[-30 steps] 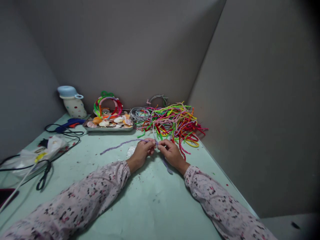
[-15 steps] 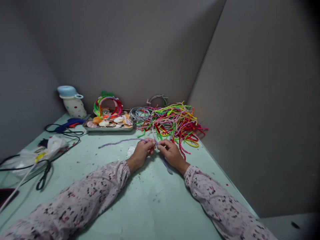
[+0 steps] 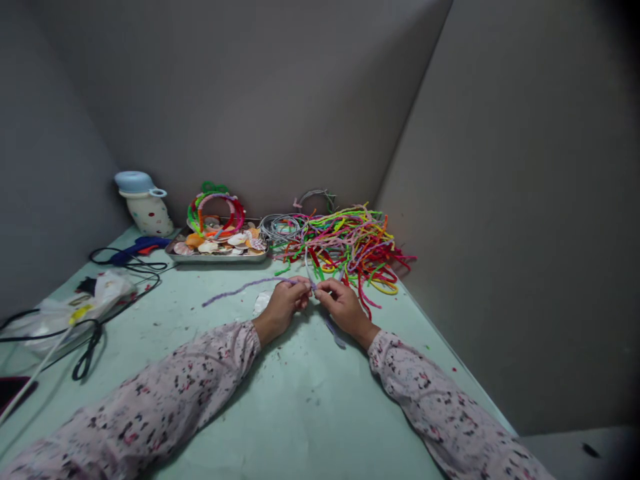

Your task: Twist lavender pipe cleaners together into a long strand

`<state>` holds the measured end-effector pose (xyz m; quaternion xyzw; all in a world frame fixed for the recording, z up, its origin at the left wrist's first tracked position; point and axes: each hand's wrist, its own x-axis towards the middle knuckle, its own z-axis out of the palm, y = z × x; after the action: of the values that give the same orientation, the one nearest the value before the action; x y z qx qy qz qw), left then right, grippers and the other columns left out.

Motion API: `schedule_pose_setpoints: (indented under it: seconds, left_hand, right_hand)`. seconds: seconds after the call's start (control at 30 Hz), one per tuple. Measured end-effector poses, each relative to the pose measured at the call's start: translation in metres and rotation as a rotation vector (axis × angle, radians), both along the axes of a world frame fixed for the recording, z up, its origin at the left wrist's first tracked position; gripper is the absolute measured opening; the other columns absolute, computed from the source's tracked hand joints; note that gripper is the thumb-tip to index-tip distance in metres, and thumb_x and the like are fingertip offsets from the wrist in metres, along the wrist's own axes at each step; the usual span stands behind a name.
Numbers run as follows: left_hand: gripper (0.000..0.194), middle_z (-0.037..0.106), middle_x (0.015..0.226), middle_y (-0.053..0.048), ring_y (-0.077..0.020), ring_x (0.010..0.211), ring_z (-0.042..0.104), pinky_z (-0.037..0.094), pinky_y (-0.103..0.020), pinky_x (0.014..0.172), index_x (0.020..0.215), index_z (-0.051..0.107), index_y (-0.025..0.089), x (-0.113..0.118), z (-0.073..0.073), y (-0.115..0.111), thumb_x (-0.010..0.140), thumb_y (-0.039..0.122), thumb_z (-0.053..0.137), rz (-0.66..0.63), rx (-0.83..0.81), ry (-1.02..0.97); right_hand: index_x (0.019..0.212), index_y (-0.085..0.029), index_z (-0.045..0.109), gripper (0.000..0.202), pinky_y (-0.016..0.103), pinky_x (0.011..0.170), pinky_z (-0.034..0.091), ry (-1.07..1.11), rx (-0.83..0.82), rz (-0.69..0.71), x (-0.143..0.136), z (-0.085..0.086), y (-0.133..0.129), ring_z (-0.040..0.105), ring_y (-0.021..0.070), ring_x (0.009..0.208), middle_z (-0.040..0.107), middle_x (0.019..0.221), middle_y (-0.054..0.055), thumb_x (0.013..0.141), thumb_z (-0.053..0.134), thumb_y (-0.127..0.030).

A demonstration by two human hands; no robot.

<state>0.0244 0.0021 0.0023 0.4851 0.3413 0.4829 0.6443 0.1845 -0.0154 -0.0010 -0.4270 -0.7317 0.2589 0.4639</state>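
Note:
My left hand (image 3: 285,303) pinches a fuzzy purple pipe cleaner (image 3: 246,287), whose long free end stretches out to the left above the table. Close beside it, my right hand (image 3: 346,308) is closed with thumb and forefinger on a thin pale grey band (image 3: 307,262), where the purple strand meets it. Part of the band rises behind the fingers; a lavender-grey tail (image 3: 336,335) hangs below the right hand. The fingers hide how strand and band join. A tangled heap of coloured pipe cleaners (image 3: 350,240) lies just beyond both hands.
A metal tray (image 3: 220,259) of seashells stands at the back, with colourful wrapped hoops (image 3: 216,213) on top. Left of it are a bottle (image 3: 147,210), a blue glue gun (image 3: 137,249), black cables and a plastic bag (image 3: 111,290). Grey walls enclose the table.
The free end of the purple pipe cleaner has swung slightly down and to the right. Both hands stay in nearly the same place, still pinching.

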Motion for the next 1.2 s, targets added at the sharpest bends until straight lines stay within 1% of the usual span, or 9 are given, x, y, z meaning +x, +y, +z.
schedule_pose_setpoints:
  seconds: [0.23, 0.37, 0.6, 0.97, 1.2]
  left_hand:
    - [0.011, 0.051, 0.058, 0.003, -0.0069, 0.046, 0.042, 0.028, -0.021, 0.044, 0.069, 0.056, 0.015, -0.0001, 0.0004, 0.0001, 0.07, 0.025, 0.057, -0.001, 0.013, 0.009]
    - [0.012, 0.049, 0.056, 0.003, -0.0065, 0.045, 0.04, 0.028, -0.021, 0.043, 0.067, 0.056, 0.014, 0.0, 0.0013, -0.0002, 0.071, 0.026, 0.057, -0.01, 0.017, 0.028]
    - [0.012, 0.052, 0.06, 0.003, -0.0068, 0.047, 0.043, 0.029, -0.02, 0.044, 0.071, 0.057, 0.014, 0.0006, 0.0013, -0.0012, 0.07, 0.026, 0.058, -0.002, -0.013, -0.012]
    - [0.01, 0.051, 0.06, 0.003, -0.0063, 0.047, 0.041, 0.028, -0.019, 0.044, 0.072, 0.056, 0.014, -0.0007, 0.0024, -0.0005, 0.071, 0.024, 0.057, -0.024, -0.004, 0.01]
    - [0.014, 0.052, 0.061, 0.003, -0.0068, 0.048, 0.042, 0.029, -0.02, 0.044, 0.073, 0.056, 0.015, 0.0003, 0.0017, -0.0006, 0.072, 0.028, 0.059, -0.022, -0.02, -0.009]
  right_hand:
    - [0.087, -0.019, 0.064, 0.015, 0.026, 0.073, 0.043, 0.008, 0.006, 0.013, -0.0003, 0.0024, -0.0014, 0.057, 0.0144, 0.077, 0.062, 0.084, 0.001, 0.088, 0.054, -0.031]
    - [0.088, -0.019, 0.064, 0.015, 0.026, 0.073, 0.043, 0.004, 0.001, 0.013, 0.0005, 0.0021, -0.0013, 0.057, 0.0144, 0.077, 0.062, 0.083, 0.001, 0.088, 0.054, -0.03]
    - [0.089, -0.02, 0.064, 0.016, 0.026, 0.072, 0.044, 0.013, -0.016, 0.009, 0.0008, 0.0007, 0.0, 0.058, 0.0146, 0.078, 0.063, 0.085, 0.001, 0.088, 0.054, -0.032]
    - [0.088, -0.02, 0.064, 0.015, 0.026, 0.072, 0.043, 0.002, -0.011, 0.011, 0.0005, 0.001, -0.0011, 0.057, 0.0145, 0.077, 0.063, 0.084, 0.0, 0.088, 0.053, -0.031]
    - [0.088, -0.02, 0.063, 0.015, 0.025, 0.071, 0.043, 0.008, -0.019, 0.004, 0.0006, 0.0006, -0.0006, 0.057, 0.0139, 0.076, 0.062, 0.083, 0.0, 0.088, 0.054, -0.031]
